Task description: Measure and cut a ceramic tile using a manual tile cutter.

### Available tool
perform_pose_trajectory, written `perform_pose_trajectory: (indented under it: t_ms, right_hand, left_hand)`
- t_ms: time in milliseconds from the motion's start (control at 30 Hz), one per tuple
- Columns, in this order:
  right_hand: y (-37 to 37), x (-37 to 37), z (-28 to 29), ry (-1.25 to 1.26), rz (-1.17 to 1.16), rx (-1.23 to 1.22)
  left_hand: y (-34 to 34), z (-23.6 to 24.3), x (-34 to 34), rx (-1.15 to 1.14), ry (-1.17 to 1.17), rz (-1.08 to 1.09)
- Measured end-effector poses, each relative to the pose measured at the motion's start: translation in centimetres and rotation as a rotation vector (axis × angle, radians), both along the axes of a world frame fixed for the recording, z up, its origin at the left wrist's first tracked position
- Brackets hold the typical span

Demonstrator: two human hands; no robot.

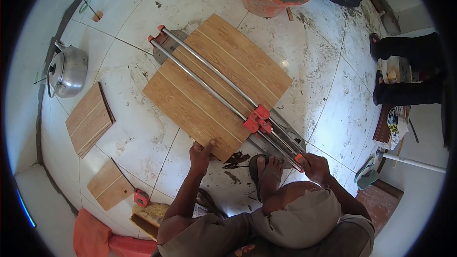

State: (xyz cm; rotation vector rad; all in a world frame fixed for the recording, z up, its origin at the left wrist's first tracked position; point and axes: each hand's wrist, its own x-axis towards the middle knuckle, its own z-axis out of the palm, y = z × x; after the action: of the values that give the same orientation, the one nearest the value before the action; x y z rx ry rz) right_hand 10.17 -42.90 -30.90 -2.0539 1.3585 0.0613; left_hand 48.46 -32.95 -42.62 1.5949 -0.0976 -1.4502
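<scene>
A large wood-patterned tile (pixel 183 96) lies askew on a manual tile cutter (pixel 257 119). The cutter's two steel rails run over the tile from far left to near right. Its red carriage sits at the tile's near right edge. With my left hand (pixel 200 157) I pinch the near corner region of the tile, thumb on top and the fingers partly hidden below. My right hand (pixel 315 167) is closed round the orange-tipped end of the cutter's handle. My sandaled foot (pixel 268 173) stands beside the cutter's near end.
At left are stacked wood-patterned tiles (pixel 90 121), a smaller tile piece (pixel 109 185), a red tape measure (pixel 141 197) and a metal kettle (pixel 71 71). An orange bucket (pixel 264 2) holding tools stands at the far side. Another person's legs (pixel 407 93) are at right, near loose green sandals (pixel 366 173).
</scene>
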Motion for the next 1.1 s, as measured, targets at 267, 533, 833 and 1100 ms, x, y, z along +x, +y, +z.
perform_pose_trajectory:
  t_ms: [267,533,833,1100]
  right_hand:
    - [-12.1,6.9,-9.0,-0.194,-0.43,0.096]
    - [-15.1,11.3,-12.4,-0.448,-0.632,0.523]
    - [-14.6,10.8,-13.4,-0.526,-0.642,0.489]
    - [-14.4,11.1,-12.9,-0.485,-0.665,0.488]
  left_hand:
    - [0.1,-0.2,-0.2,-0.009,-0.04,-0.024]
    - [0.6,-1.0,0.2,-0.085,-0.019,-0.021]
    - [0.8,-1.2,-0.2,-0.124,-0.009,0.009]
    - [0.7,0.0,-0.1,-0.089,-0.03,0.004]
